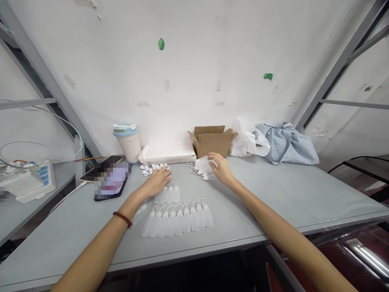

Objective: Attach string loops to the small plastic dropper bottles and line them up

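Note:
My left hand (155,181) lies over the near right side of a pile of small white pieces (146,169), its fingers stretched out. Just below it is a short row of translucent bottle-shaped plastic pieces (172,195) with thin white strings. Nearer the front edge, a longer row of the same pieces (179,223) lies side by side, strings pointing away. My right hand (223,169) rests at the right side of a loose heap of such pieces (202,167), thumb and fingers apart. Its fingertips partly cover the heap, and nothing is visibly held.
At the back stand a cup with a blue lid (129,142), a white stack (168,153), an open cardboard box (211,142), a white plastic bag (247,140) and a blue cloth bundle (288,144). Two phones (112,182) lie at the left on the grey table (291,190).

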`<action>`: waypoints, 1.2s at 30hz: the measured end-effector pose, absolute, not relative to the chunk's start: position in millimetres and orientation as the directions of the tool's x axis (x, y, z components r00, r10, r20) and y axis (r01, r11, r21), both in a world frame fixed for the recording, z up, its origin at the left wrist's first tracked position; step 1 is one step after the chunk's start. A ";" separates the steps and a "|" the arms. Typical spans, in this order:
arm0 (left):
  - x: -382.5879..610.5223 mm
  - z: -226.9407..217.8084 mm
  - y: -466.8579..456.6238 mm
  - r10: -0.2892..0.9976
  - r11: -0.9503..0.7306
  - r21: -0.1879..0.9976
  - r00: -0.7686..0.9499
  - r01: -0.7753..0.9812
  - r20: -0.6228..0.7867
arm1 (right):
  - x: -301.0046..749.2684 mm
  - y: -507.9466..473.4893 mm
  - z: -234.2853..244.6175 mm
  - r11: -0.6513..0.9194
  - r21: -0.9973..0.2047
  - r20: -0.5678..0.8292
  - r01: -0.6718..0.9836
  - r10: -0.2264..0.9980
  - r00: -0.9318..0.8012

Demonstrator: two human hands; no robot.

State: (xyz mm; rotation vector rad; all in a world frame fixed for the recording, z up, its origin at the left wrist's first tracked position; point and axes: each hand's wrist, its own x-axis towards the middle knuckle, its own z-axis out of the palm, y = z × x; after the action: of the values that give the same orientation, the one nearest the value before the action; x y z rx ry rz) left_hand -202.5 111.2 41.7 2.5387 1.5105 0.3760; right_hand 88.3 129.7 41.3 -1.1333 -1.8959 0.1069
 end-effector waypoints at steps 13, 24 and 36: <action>-203.6 38.4 116.6 0.896 -0.444 0.285 0.431 0.849 0.110 | 61.2 92.8 48.8 0.771 -0.137 0.387 0.622 0.620 -0.683; -204.2 44.9 107.9 0.899 -0.439 0.340 0.411 0.832 0.153 | 56.4 84.6 51.1 0.789 -0.172 0.484 0.590 0.589 -0.647; -199.9 51.7 107.9 0.908 -0.417 0.364 0.360 0.833 0.217 | 66.6 47.5 102.7 0.270 -0.790 -0.477 0.550 0.292 -0.829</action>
State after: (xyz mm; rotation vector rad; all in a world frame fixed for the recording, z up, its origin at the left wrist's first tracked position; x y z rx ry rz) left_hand -199.9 107.9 51.7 2.4261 1.5741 0.5765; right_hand 66.6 47.5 102.7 -0.9106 -2.6823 1.8445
